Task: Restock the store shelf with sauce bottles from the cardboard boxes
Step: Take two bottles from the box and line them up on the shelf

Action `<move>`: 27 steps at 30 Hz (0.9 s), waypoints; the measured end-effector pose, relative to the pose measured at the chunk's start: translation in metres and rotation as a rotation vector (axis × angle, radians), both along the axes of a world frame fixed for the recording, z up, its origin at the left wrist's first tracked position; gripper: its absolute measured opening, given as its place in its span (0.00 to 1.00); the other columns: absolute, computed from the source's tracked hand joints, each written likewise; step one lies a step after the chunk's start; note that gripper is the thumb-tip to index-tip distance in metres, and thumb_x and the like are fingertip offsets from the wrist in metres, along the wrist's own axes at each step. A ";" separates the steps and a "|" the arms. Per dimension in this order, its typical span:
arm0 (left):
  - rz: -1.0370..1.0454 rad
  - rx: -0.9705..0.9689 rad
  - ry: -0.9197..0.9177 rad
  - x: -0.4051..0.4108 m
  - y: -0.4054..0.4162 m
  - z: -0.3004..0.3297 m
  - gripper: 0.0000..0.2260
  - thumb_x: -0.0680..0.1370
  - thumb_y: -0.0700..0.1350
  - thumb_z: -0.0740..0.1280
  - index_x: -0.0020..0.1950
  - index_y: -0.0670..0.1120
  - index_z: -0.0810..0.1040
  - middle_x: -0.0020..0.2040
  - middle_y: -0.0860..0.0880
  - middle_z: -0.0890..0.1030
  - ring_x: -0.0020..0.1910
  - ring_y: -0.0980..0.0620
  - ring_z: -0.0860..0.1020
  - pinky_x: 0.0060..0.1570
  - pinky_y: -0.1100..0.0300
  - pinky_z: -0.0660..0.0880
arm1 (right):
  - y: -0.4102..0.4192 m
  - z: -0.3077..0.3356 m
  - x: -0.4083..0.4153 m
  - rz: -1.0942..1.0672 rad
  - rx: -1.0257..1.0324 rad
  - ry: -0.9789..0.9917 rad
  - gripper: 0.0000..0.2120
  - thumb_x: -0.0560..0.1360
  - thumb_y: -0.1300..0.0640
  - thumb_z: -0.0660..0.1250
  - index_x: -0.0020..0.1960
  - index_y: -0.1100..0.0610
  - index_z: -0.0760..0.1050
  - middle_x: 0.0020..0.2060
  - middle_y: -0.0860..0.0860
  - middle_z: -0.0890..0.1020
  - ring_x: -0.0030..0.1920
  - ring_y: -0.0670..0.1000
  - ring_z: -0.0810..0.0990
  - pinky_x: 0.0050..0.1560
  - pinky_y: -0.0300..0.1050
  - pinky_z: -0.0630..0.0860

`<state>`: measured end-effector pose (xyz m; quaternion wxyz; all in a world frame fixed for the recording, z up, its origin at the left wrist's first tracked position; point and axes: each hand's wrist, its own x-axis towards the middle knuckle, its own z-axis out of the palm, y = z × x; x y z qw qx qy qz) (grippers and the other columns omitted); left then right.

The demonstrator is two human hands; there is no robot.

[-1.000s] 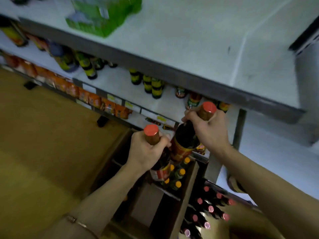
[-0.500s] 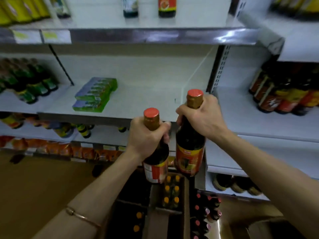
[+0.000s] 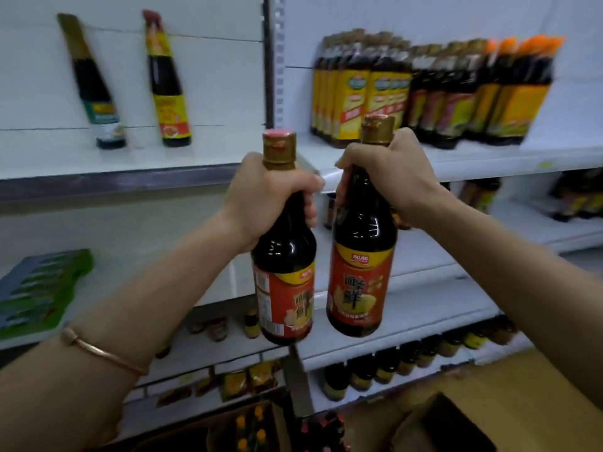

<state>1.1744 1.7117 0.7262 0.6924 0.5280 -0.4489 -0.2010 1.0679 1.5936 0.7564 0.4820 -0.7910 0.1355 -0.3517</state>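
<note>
While I've got both arms up in the middle of the frame, each hand has its own dark sauce bottle by the neck. My left hand [image 3: 264, 197] has its fingers curled tight around the neck of the left bottle [image 3: 284, 256], just under the gold cap, and my right hand [image 3: 388, 177] is wrapped the same way around the right bottle [image 3: 360, 256]. Both bottles hang more or less upright, red and yellow labels facing me, just beside each other with a thin gap, not touching as far as I can see. There's a thin bracelet [image 3: 104, 353] on my left forearm, lower left.

Both bottles are held in the air in front of the white shelf [image 3: 489, 158]. Upper right of the frame, that shelf has a packed row of stocked bottles [image 3: 424, 93] with yellow and orange labels, kinda blurry. Upper left there are just two tall bottles [image 3: 130, 86] standing apart from each other on a mostly bare board. A green pack [image 3: 39, 288] lies on the shelf at the left edge, and small jars [image 3: 408, 363] line a low shelf on the right.

Bottom middle, a cardboard box [image 3: 228, 429] shows orange caps, and a second, open box [image 3: 456, 419] sits at lower right.
</note>
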 end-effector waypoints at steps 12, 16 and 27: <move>-0.378 0.061 -0.051 -0.107 -0.129 0.016 0.17 0.72 0.33 0.67 0.23 0.42 0.74 0.24 0.42 0.73 0.24 0.45 0.72 0.33 0.54 0.74 | -0.092 0.023 -0.149 -0.345 -0.027 -0.004 0.11 0.71 0.66 0.66 0.31 0.70 0.75 0.26 0.61 0.80 0.26 0.57 0.78 0.33 0.44 0.77; -0.467 0.079 -0.055 -0.162 -0.194 0.013 0.13 0.69 0.36 0.69 0.24 0.42 0.74 0.25 0.42 0.74 0.25 0.44 0.73 0.35 0.52 0.74 | -0.139 0.023 -0.212 -0.432 0.003 0.010 0.10 0.71 0.66 0.66 0.31 0.69 0.74 0.26 0.60 0.80 0.26 0.56 0.78 0.31 0.43 0.76; -0.665 0.086 -0.082 -0.355 -0.398 0.014 0.12 0.66 0.39 0.69 0.22 0.43 0.75 0.24 0.42 0.75 0.24 0.43 0.74 0.35 0.53 0.73 | -0.308 0.030 -0.406 -0.636 -0.015 0.028 0.11 0.70 0.66 0.67 0.30 0.69 0.75 0.27 0.61 0.81 0.26 0.57 0.79 0.32 0.45 0.77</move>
